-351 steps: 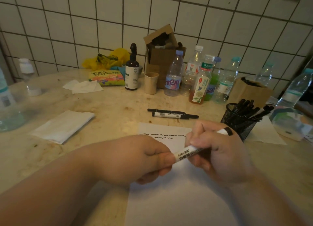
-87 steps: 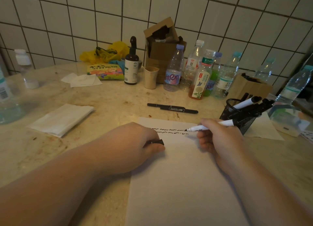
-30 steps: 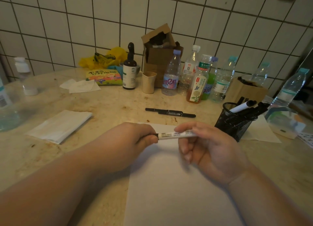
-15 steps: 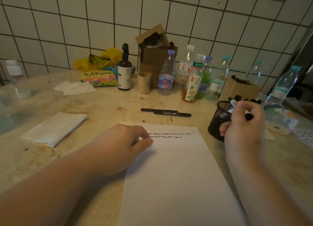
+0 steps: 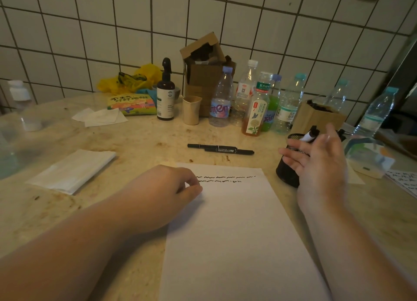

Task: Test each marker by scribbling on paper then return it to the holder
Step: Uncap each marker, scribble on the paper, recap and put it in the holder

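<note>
right hand hovering beside mesh holder, fingers spread, grip released, left hand resting on paper, fingers loosely curled, holding nothing, two markers lying on bench

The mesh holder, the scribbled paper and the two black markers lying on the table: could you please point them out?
mesh holder [image 5: 286, 176], head view, lower left wall.
paper [image 5: 239, 233], head view, blank middle.
black markers [image 5: 222, 149], head view, barrels' middle.

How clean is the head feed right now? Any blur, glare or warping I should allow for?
Head view: dim, warm light; the right hand over the mesh holder is motion-blurred; the left hand casts a soft shadow on the paper; wide-angle warping bends the wall tile lines; no strong glare on the table.
</note>
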The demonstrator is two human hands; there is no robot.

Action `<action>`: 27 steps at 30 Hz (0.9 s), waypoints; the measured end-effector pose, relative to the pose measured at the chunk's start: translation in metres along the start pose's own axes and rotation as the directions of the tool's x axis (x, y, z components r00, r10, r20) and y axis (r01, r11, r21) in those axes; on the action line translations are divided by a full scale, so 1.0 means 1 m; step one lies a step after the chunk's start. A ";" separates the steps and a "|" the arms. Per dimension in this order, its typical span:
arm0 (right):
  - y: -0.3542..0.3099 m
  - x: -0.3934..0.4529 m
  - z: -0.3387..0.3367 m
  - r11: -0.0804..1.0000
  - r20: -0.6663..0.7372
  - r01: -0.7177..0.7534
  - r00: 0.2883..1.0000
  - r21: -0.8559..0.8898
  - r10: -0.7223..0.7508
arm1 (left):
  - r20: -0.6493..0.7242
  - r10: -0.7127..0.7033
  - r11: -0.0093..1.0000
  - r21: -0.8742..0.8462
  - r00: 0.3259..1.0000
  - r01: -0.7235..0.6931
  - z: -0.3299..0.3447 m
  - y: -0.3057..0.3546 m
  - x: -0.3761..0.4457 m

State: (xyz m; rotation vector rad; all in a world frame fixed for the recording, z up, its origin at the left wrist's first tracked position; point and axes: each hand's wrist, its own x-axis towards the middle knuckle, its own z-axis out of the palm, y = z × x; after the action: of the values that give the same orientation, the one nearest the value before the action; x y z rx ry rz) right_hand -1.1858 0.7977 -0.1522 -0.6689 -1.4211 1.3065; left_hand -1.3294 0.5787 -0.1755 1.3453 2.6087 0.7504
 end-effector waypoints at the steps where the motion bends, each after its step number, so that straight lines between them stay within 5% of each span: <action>1: 0.000 -0.001 -0.001 0.999 0.007 0.026 1.000 -0.025 -0.026 | 0.000 0.002 1.000 -0.003 1.000 -0.002 0.000 0.000 0.000; 8: 0.004 -0.016 0.007 0.905 0.191 0.202 0.972 -0.373 -0.138 | 0.007 0.026 1.000 -0.002 1.000 -0.026 0.002 -0.004 0.001; 16: -0.013 -0.024 0.006 0.828 0.238 0.277 0.954 -0.487 -0.179 | 0.027 0.073 0.997 0.017 0.997 -0.073 0.000 -0.002 -0.002; 19: -0.034 -0.037 0.012 0.681 0.455 0.365 0.889 -0.635 -0.053 | 0.058 0.097 0.991 0.086 0.994 -0.101 0.001 -0.002 -0.003; 22: -0.053 -0.051 0.021 0.396 0.626 0.518 0.747 -0.759 0.223 | 0.065 0.114 0.986 0.116 0.991 -0.121 0.002 -0.001 -0.004; 24: -0.058 -0.052 0.033 0.302 0.647 0.573 0.693 -0.762 0.317 | 0.060 0.115 0.986 0.119 0.992 -0.121 0.001 -0.001 -0.004; 27: -0.040 -0.026 0.060 0.186 0.586 0.562 0.713 -0.806 0.386 | 0.068 0.120 0.980 0.153 0.990 -0.130 0.001 0.001 -0.003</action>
State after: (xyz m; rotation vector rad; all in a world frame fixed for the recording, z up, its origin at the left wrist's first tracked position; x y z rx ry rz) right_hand -1.2244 0.7432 -0.1143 -0.8765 -3.0347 0.1930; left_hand -1.3264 0.5776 -0.1760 1.5613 2.6045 0.5206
